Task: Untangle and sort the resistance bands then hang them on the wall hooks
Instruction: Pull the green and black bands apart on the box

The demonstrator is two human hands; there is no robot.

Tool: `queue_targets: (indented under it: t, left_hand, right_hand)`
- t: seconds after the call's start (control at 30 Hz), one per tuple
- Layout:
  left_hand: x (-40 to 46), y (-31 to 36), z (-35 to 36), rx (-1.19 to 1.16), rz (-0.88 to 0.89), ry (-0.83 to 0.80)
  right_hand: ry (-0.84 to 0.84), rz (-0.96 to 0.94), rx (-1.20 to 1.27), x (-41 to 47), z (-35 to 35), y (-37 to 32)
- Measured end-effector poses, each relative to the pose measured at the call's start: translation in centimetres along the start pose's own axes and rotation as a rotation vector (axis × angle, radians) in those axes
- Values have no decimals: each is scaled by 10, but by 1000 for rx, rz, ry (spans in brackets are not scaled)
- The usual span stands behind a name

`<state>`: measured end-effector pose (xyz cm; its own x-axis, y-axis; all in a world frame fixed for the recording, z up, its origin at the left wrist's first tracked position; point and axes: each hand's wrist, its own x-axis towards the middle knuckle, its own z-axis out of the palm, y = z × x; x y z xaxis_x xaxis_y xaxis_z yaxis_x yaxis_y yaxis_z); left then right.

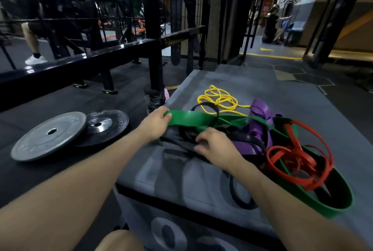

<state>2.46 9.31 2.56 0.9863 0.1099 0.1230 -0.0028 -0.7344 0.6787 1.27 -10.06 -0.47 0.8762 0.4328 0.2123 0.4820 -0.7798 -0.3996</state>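
A tangle of resistance bands lies on a grey padded box [262, 85]. My left hand [156, 123] grips one end of the wide green band [191, 118] and holds it off the box. Curled fingers of my right hand [214, 145] pinch a black band [181, 143] below it. A purple band [260, 127] sits in the middle of the pile, a red band [298, 159] on the right, and a thin yellow band [220, 99] lies apart at the back.
Two weight plates [52, 135] lie on the dark floor left of the box. A black rack frame [155, 48] stands behind, with belts hanging on it. A dark shoe [153, 99] rests by the post. People are in the background.
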Motion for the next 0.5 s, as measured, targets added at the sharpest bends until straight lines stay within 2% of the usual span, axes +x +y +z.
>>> queue_targets:
  t: [0.13, 0.23, 0.4, 0.5]
  left_hand:
    - [2, 21, -10, -278, -43, -112]
    - [4, 24, -18, -267, -14, -181]
    - [15, 20, -29, -79, 45, -155]
    - [21, 17, -29, -175, 11, -68]
  right_hand:
    - [-156, 61, -58, 14, 27, -14]
    - [-222, 99, 43, 23, 47, -21]
    - [-27, 55, 242, 31, 32, -25]
    - [199, -7, 416, 26, -17, -12]
